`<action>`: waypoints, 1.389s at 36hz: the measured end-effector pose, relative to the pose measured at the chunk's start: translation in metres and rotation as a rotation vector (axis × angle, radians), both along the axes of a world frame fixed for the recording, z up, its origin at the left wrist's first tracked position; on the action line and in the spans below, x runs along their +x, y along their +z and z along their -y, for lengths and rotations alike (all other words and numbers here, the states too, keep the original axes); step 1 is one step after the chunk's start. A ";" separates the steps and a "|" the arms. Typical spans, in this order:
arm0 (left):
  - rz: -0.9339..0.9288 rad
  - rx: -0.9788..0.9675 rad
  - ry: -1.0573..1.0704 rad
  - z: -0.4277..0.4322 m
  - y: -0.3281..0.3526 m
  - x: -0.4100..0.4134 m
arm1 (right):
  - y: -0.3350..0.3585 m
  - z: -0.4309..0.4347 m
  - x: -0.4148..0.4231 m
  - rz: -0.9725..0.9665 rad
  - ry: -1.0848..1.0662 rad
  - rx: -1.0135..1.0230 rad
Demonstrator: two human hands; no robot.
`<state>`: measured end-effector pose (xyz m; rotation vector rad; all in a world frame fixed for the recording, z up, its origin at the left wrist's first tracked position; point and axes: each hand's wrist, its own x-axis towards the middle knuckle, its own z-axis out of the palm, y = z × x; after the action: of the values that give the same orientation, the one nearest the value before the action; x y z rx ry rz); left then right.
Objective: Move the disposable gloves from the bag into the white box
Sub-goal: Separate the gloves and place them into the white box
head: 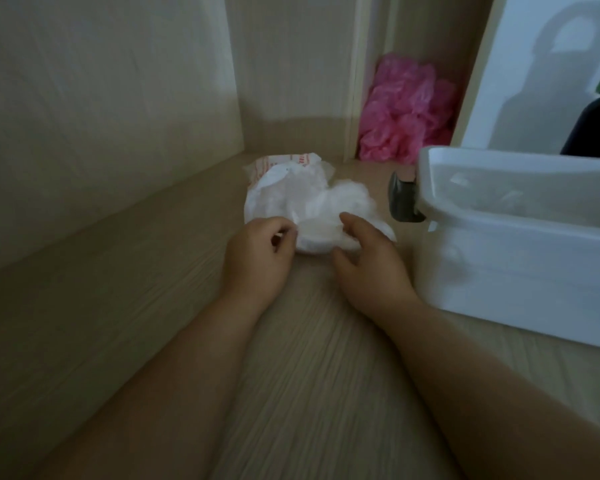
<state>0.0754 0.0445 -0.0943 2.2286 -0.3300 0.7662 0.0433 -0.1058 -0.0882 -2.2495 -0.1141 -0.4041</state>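
Observation:
A clear plastic bag (278, 181) with red print lies on the wooden surface, and a bunch of thin translucent disposable gloves (329, 209) spills from its near end. My left hand (260, 251) has its fingers curled and pinches the bag's near edge. My right hand (364, 258) lies over the right side of the glove bunch with fingers bent on it. The white box (520, 251) stands open to the right of my right hand, with a dark grey latch (402, 199) on its left end.
A heap of pink plastic (406, 112) sits in the far corner behind the bag. Beige panels wall in the left side and back. The box's raised white lid (534, 81) stands at the upper right. Bare wooden surface (291, 358) lies under my forearms.

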 end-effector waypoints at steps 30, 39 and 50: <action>0.014 -1.004 0.194 -0.017 0.022 -0.001 | -0.003 -0.015 -0.002 -0.130 0.108 -0.668; -0.225 -1.396 -0.147 -0.009 0.040 -0.019 | -0.005 -0.011 -0.012 0.327 -0.024 -0.220; -0.264 -1.508 -0.411 0.001 0.055 -0.052 | 0.020 -0.029 -0.045 -0.112 0.174 0.473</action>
<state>0.0235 0.0436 -0.0391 0.7602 -0.0091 0.2570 -0.0013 -0.0769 -0.0677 -1.7745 -0.1384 -0.1858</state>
